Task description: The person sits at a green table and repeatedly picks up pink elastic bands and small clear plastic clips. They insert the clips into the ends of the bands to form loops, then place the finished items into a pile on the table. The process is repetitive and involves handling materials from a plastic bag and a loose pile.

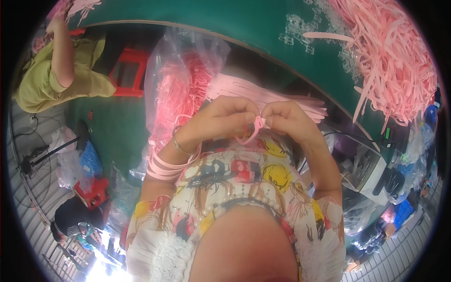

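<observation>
In front of my chest, my left hand [225,116] pinches a thin pink strap [252,137] bent into a loop. The fingertips of my right hand [295,123] close on the same strap close by. A small pink piece shows between the two pinches, too small to make out fully. Several pink straps [164,168] hang looped around my left forearm, below a metal bangle [175,139]. Just beyond my hands lies a flat bundle of pink straps [244,90]. Beside my left wrist stands a clear plastic bag [155,77] filled with pink straps.
A green table [225,13] curves along the far side, bearing a large heap of pink straps [394,61] and clear plastic clips [300,30]. A red stool [129,70] and a person in a green top [44,77] are at left. A fan [35,174] stands behind.
</observation>
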Demonstrator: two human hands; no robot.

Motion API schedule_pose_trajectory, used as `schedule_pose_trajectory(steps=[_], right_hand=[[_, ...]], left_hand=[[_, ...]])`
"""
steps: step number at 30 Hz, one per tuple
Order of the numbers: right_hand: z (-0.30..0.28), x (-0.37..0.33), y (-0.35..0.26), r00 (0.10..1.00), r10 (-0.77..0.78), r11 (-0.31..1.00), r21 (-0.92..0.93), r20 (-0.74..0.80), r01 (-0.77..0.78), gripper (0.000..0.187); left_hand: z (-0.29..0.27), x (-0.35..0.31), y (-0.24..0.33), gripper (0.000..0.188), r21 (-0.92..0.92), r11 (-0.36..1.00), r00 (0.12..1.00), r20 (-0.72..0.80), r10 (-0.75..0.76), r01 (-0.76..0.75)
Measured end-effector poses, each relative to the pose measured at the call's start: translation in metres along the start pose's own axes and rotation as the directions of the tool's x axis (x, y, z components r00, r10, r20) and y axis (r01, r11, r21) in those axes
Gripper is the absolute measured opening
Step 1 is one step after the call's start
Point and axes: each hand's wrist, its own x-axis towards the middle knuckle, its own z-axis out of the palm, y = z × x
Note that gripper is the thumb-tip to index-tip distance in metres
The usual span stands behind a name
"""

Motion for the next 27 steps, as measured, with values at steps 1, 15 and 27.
schedule_pose_trajectory(steps=[1,15,27], right_hand=[[0.000,0.000,0.001,1.000,-0.004,1.000,0.006,-0.001,0.004,0.013],[0.003,-0.001,0.005,0.999,-0.035,0.999,0.012,-0.024,0.035,0.013],[0.034,0.008,-0.001,0.520,-0.844,0.009,-0.967,0.130,0.256,0.012]], left_hand=[[0.000,0.000,0.000,0.016,0.009,1.000,1.000,-0.005,-0.002,0.002],[-0.002,0.002,-0.006,0.014,0.072,0.997,0.999,-0.016,0.038,-0.036],[0.004,0.006,-0.007,0.018,0.396,0.918,0.972,-0.205,0.118,-0.028]])
